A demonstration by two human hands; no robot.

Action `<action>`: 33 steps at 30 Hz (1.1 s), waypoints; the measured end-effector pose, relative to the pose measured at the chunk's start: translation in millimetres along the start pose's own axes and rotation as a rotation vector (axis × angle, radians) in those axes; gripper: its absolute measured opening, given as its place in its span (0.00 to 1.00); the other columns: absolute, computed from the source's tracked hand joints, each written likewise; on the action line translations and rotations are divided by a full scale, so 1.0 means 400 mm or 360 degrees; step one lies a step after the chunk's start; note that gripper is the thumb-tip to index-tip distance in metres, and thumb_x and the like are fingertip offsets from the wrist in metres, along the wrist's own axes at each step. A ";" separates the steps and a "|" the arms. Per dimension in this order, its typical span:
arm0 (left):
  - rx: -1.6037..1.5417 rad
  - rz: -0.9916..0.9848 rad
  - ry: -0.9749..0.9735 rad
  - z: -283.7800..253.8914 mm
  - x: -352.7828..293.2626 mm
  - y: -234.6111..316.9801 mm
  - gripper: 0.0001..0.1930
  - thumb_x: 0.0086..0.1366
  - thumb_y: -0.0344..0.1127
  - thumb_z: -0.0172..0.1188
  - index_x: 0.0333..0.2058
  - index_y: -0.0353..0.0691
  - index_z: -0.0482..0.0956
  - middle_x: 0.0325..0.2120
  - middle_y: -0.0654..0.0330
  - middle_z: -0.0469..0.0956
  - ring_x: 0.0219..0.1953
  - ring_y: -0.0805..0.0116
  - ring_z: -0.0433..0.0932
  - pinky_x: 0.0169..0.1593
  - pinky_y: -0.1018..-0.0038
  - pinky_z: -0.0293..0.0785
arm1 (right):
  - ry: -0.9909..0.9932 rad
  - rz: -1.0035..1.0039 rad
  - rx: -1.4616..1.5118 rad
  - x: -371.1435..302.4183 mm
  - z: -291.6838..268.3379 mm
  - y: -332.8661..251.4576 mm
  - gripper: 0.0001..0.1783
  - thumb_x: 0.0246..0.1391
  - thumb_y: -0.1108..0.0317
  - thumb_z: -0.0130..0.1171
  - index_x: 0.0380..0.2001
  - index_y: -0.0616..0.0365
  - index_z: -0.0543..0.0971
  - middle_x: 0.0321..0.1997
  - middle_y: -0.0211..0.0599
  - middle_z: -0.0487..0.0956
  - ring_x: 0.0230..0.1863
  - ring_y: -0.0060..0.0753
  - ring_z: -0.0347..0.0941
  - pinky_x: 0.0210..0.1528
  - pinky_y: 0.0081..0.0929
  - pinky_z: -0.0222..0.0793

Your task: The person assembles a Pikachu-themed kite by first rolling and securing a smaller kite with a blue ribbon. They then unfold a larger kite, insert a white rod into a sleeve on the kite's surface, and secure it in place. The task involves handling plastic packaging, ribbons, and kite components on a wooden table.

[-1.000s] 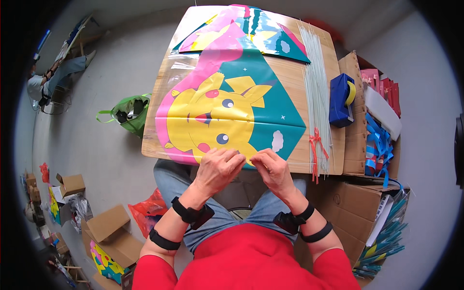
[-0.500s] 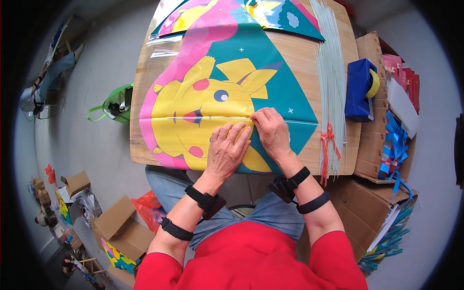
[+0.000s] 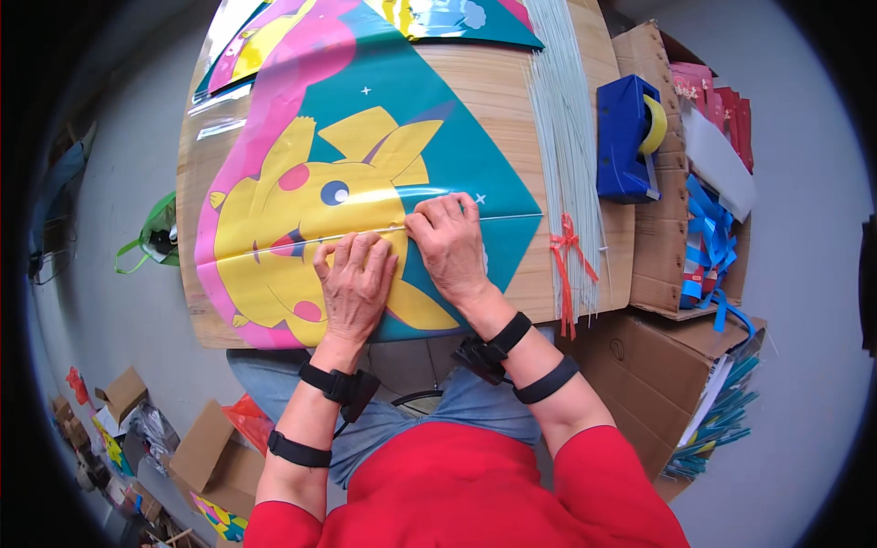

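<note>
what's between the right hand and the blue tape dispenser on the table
In the head view, a bundle of thin white sticks, tied with red ribbon, lies between the right hand on the kite and the tape dispenser.

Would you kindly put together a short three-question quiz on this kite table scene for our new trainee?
1. True or false: both hands rest flat on the kite.
2. What sits right of the bundle of thin white sticks? A) a blue tape dispenser B) a green bag C) a red box
3. Which hand is nearer the kite's right-hand corner?

Key:
1. True: the left hand and right hand press on it.
2. A, the blue tape dispenser.
3. The right hand.
</note>
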State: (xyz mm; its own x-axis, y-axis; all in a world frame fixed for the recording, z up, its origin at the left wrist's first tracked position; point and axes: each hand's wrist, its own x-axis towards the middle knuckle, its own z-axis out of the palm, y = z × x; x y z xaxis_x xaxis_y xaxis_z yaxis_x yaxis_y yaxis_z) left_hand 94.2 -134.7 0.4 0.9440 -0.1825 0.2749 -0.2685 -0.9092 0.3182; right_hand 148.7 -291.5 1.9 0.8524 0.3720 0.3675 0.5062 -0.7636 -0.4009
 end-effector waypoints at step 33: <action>-0.0288 -0.0120 0.0127 0.016 0.067 -0.027 0.05 0.57 0.33 0.65 0.34 0.49 0.81 0.40 0.67 0.75 0.51 0.61 0.69 0.57 0.59 0.53 | -0.0025 0.0116 0.0057 0.002 0.007 0.006 0.01 0.50 0.71 0.58 0.27 0.53 0.76 0.31 0.32 0.73 0.42 0.37 0.71 0.63 0.52 0.57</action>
State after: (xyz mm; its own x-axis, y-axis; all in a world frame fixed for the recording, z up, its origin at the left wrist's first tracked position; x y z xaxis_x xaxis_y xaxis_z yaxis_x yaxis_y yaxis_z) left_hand 123.4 -132.3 -1.6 0.9464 -0.0798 0.3131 -0.2347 -0.8359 0.4962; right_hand 151.0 -291.7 -1.3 0.8890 0.3245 0.3230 0.4467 -0.7697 -0.4561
